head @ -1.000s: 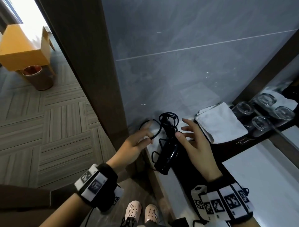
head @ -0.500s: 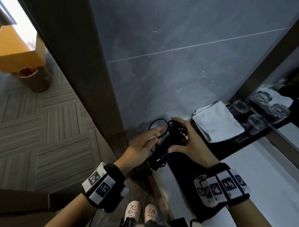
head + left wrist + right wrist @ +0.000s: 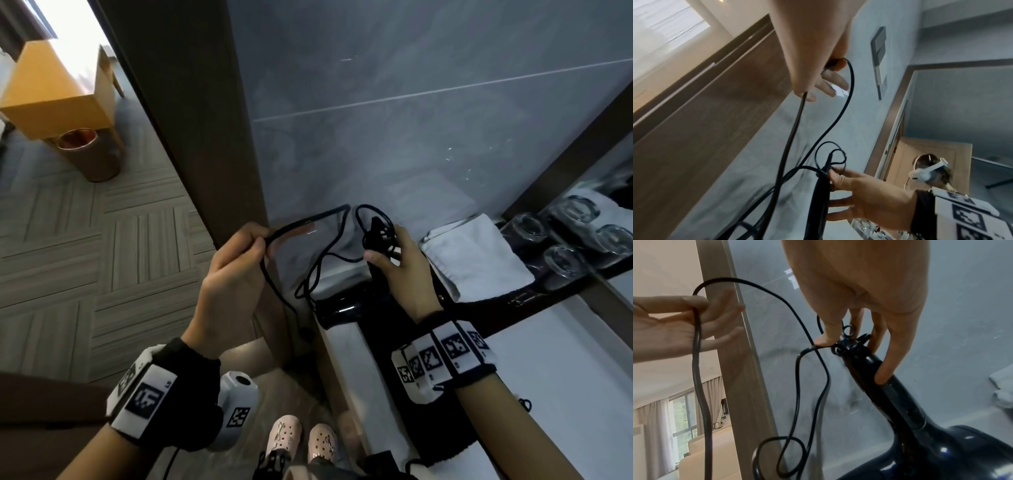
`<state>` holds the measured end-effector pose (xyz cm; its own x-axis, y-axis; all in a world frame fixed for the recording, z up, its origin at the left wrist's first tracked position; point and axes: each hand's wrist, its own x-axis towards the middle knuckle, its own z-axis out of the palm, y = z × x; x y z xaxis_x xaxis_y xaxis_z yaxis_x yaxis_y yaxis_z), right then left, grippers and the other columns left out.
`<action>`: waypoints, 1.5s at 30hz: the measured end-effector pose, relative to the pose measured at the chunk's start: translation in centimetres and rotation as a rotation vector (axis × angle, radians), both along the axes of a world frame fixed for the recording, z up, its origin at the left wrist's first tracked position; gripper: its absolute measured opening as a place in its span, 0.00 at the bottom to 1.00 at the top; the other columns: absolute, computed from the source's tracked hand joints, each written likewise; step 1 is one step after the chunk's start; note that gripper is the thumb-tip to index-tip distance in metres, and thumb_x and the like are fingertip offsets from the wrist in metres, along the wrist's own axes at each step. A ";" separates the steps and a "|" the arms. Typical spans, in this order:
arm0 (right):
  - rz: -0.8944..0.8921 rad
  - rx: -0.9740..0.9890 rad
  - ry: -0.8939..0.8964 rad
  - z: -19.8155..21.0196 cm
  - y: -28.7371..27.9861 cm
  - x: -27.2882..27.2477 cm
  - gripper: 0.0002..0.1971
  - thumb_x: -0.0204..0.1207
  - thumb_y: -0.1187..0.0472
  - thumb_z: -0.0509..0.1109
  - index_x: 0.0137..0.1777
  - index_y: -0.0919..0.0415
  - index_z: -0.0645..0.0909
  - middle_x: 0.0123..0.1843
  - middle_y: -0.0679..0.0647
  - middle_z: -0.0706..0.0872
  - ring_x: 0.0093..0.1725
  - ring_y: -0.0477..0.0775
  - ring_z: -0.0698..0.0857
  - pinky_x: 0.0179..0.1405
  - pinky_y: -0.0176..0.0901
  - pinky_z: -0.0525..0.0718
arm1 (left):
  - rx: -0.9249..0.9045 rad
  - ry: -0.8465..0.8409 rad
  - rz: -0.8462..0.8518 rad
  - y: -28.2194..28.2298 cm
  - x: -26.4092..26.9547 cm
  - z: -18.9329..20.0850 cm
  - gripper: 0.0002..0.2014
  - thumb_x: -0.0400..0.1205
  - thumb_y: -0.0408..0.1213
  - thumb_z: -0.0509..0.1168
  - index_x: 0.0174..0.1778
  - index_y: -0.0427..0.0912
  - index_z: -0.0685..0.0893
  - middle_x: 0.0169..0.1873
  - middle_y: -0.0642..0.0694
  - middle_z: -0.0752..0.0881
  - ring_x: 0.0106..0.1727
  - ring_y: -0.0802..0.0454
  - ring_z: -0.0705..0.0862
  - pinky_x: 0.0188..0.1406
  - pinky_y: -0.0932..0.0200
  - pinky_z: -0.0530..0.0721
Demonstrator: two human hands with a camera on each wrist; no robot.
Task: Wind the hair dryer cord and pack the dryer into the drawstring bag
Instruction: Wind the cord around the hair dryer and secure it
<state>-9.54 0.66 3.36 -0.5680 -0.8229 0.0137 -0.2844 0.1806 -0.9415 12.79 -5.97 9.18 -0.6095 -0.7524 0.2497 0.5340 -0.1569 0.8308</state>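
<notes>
Cord drawn out from dryer, winding under way.
Cord (image 3: 274, 240) now pinched and pulled aside by left hand (image 3: 229, 274); dryer (image 3: 910, 410) handle lifted, clamped by right hand (image 3: 400, 270); bag unpacked.

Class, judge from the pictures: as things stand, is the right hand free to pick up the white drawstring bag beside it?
Probably not yet. The right hand grips the hair dryer handle, while the drawstring bag lies uncovered beside it; nothing blocks the way, but the dryer must be released first.
</notes>
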 end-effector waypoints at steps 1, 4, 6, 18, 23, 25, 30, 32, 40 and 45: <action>-0.003 0.003 -0.022 0.0 -0.1 0.1 0.22 0.75 0.60 0.74 0.68 0.52 0.75 0.62 0.57 0.83 0.61 0.51 0.82 0.61 0.43 0.82 | -0.011 0.011 -0.012 0.0 0.1 0.1 0.16 0.81 0.27 0.49 0.39 0.40 0.82 0.52 0.34 0.88 0.61 0.43 0.84 0.60 0.60 0.81; -0.022 0.047 -0.008 -0.1 -0.1 0.2 0.23 0.75 0.57 0.74 0.69 0.50 0.72 0.65 0.56 0.79 0.63 0.51 0.80 0.61 0.45 0.81 | -0.052 -0.092 0.080 0.0 0.3 0.1 0.16 0.78 0.30 0.51 0.31 0.44 0.82 0.37 0.44 0.88 0.47 0.49 0.84 0.52 0.62 0.80; -0.074 0.076 0.031 0.1 0.2 0.3 0.24 0.75 0.56 0.74 0.70 0.54 0.71 0.65 0.56 0.76 0.61 0.51 0.79 0.59 0.42 0.78 | -0.050 -0.142 0.116 0.2 0.2 -0.2 0.11 0.75 0.34 0.58 0.28 0.45 0.78 0.30 0.49 0.82 0.37 0.53 0.79 0.42 0.65 0.77; 0.258 -0.010 -0.615 4.6 3.8 3.4 0.25 0.76 0.44 0.60 0.56 0.66 0.82 0.41 0.58 0.91 0.44 0.55 0.91 0.40 0.40 0.88 | -0.452 -0.528 -0.286 4.3 -2.4 -2.7 0.09 0.80 0.41 0.64 0.35 0.43 0.80 0.33 0.50 0.78 0.37 0.57 0.76 0.40 0.63 0.72; 0.229 -0.067 -0.313 5.9 5.0 2.4 0.15 0.86 0.58 0.53 0.53 0.65 0.79 0.31 0.51 0.83 0.22 0.48 0.78 0.22 0.35 0.76 | -0.509 -0.627 -0.381 4.9 -3.2 -3.7 0.06 0.81 0.32 0.67 0.41 0.34 0.78 0.35 0.53 0.76 0.37 0.57 0.74 0.40 0.66 0.71; 0.248 -0.071 -0.102 6.4 5.5 1.9 0.15 0.87 0.57 0.51 0.52 0.63 0.79 0.26 0.51 0.78 0.20 0.48 0.73 0.23 0.35 0.73 | -0.548 -0.676 -0.392 4.8 -3.4 -4.1 0.05 0.81 0.30 0.68 0.42 0.34 0.79 0.33 0.56 0.76 0.34 0.64 0.73 0.38 0.72 0.70; 0.240 -0.131 0.006 7.1 6.3 1.6 0.16 0.86 0.53 0.52 0.50 0.56 0.80 0.27 0.49 0.69 0.24 0.44 0.69 0.25 0.30 0.68 | -0.650 -0.774 -0.263 4.1 -4.1 -5.3 0.05 0.81 0.32 0.67 0.43 0.34 0.80 0.41 0.44 0.80 0.40 0.56 0.76 0.41 0.71 0.72; 0.249 -0.169 0.012 7.1 6.4 1.9 0.16 0.86 0.53 0.52 0.51 0.58 0.80 0.28 0.49 0.68 0.25 0.44 0.67 0.26 0.32 0.68 | -0.663 -0.816 -0.130 3.9 -4.2 -5.8 0.05 0.81 0.33 0.68 0.43 0.35 0.80 0.43 0.45 0.78 0.43 0.54 0.75 0.43 0.72 0.71; 0.244 -0.263 -0.003 8.1 6.8 2.3 0.22 0.81 0.46 0.56 0.31 0.51 0.83 0.32 0.49 0.72 0.32 0.42 0.71 0.39 0.29 0.70 | -0.600 -0.940 0.503 3.1 -4.9 -6.0 0.21 0.69 0.35 0.76 0.49 0.41 0.71 0.54 0.49 0.65 0.45 0.54 0.74 0.38 0.64 0.79; 0.320 -0.288 -0.025 8.1 7.2 2.0 0.13 0.74 0.57 0.67 0.27 0.49 0.79 0.36 0.45 0.74 0.37 0.44 0.74 0.40 0.31 0.71 | -0.468 -1.076 0.140 0.8 -6.3 -5.4 0.26 0.77 0.37 0.71 0.70 0.45 0.72 0.52 0.56 0.76 0.55 0.57 0.76 0.47 0.71 0.75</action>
<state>-7.50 7.84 11.47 -0.2882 -0.9221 0.2581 -0.2596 -0.1842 -0.9480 6.51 -5.20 3.81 -0.5944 -0.8009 -0.0730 -0.4876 0.2867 0.8247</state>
